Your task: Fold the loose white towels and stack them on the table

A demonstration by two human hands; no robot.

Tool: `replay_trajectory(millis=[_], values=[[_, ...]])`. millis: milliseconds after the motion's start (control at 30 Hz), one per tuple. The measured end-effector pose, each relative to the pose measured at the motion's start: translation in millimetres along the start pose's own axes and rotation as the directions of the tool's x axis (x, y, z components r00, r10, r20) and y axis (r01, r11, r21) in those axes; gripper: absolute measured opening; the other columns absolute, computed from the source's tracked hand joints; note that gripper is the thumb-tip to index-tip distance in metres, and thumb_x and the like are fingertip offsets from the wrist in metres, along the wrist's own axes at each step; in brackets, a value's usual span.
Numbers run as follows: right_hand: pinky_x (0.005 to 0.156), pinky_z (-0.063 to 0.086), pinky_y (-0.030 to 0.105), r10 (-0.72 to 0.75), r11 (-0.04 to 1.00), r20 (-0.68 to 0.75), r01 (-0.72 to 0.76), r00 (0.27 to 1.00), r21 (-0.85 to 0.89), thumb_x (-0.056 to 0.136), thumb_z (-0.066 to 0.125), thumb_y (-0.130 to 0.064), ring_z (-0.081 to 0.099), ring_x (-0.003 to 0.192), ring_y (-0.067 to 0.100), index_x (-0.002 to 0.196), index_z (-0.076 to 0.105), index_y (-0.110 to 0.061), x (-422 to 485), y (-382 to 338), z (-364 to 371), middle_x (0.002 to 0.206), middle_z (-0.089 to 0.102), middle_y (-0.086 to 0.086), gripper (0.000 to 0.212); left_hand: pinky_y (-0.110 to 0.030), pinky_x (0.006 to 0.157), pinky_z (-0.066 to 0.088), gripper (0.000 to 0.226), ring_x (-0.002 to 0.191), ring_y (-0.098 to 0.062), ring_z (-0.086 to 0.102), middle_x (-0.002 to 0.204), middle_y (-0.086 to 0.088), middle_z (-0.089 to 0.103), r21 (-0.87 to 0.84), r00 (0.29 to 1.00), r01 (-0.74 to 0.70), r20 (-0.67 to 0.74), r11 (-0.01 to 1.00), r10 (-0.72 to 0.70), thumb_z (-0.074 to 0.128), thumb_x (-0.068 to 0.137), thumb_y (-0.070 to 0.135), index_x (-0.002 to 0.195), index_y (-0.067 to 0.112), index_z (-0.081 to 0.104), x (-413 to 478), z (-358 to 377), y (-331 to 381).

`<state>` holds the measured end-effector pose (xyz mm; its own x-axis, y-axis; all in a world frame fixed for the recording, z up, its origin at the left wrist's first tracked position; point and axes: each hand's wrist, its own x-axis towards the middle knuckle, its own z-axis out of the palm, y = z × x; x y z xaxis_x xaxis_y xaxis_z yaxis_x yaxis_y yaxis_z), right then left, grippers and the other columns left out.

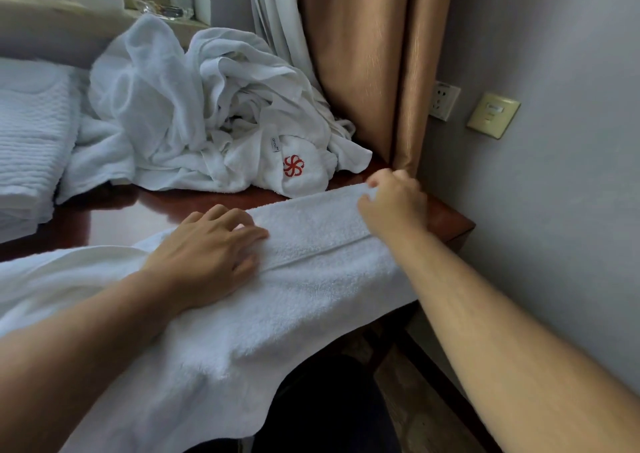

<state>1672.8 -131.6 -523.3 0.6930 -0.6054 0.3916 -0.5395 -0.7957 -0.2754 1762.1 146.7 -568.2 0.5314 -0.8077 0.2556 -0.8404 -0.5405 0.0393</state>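
Observation:
A white towel (311, 290) lies across the near edge of the dark wooden table (138, 206), its near part hanging over the edge. Its far strip is folded over towards me. My left hand (207, 248) lies flat on the towel, fingers straight, pressing the fold. My right hand (394, 199) pinches the towel's far right corner near the table's right edge. Behind them a heap of loose white towels (194, 113) sits on the table, one showing a red flower logo (293, 166). A stack of folded white towels (31, 141) stands at the left.
A tan curtain (374, 54) hangs at the back right, next to a grey wall with a socket (443, 99) and a switch plate (493, 115). A window sill (104, 5) runs behind the heap. The floor and my dark trousers (329, 411) show below the table.

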Motion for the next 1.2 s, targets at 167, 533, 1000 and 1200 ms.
replay_trajectory(millis=[167, 533, 1000, 1200], values=[[0.098, 0.041, 0.043, -0.159, 0.986, 0.318, 0.132, 0.935, 0.106, 0.098, 0.044, -0.046, 0.046, 0.121, 0.026, 0.131, 0.056, -0.021, -60, -71, 39, 0.133, 0.052, 0.006, 0.043, -0.041, 0.084, 0.045, 0.046, 0.097, -0.023, 0.059, 0.103, 0.005, 0.059, 0.061, 0.978, 0.2, -0.073, 0.978, -0.195, 0.026, 0.098, 0.056, 0.107, 0.027, 0.061, -24, -12, 3], [0.1, 0.043, 0.044, -0.572, 0.804, 0.348, 0.425, 0.742, 0.416, 0.095, 0.052, -0.052, 0.051, 0.118, 0.029, 0.12, 0.067, -0.02, -135, -227, 37, 0.123, 0.061, 0.005, 0.043, -0.052, 0.097, 0.039, 0.054, 0.119, -0.032, 0.042, 0.132, -0.006, 0.053, -0.054, 0.609, 0.761, -0.286, 0.647, -0.74, 0.072, 0.082, 0.039, 0.131, 0.027, 0.055, -238, -60, -76], [0.08, 0.041, 0.045, -0.725, 0.574, -0.118, 0.69, 0.678, 0.442, 0.081, 0.077, -0.024, 0.059, 0.092, 0.035, 0.123, 0.064, -0.015, -192, -299, 70, 0.099, 0.064, 0.009, 0.045, -0.045, 0.084, 0.045, 0.047, 0.106, -0.035, 0.055, 0.118, -0.012, 0.058, -0.073, 0.472, 0.814, -0.494, 0.576, -0.73, 0.059, 0.092, 0.048, 0.122, 0.012, 0.057, -269, -72, -126], [0.074, 0.042, 0.045, -0.719, 0.523, -0.204, 0.711, 0.664, 0.471, 0.074, 0.062, 0.006, 0.056, 0.085, 0.036, 0.122, 0.064, -0.012, -192, -300, 73, 0.095, 0.059, 0.011, 0.052, -0.036, 0.07, 0.045, 0.056, 0.084, -0.028, 0.065, 0.087, -0.007, 0.072, -0.373, 0.046, 0.922, -0.153, 0.101, -0.987, 0.042, 0.091, 0.064, 0.095, 0.014, 0.067, -271, -86, -134]])
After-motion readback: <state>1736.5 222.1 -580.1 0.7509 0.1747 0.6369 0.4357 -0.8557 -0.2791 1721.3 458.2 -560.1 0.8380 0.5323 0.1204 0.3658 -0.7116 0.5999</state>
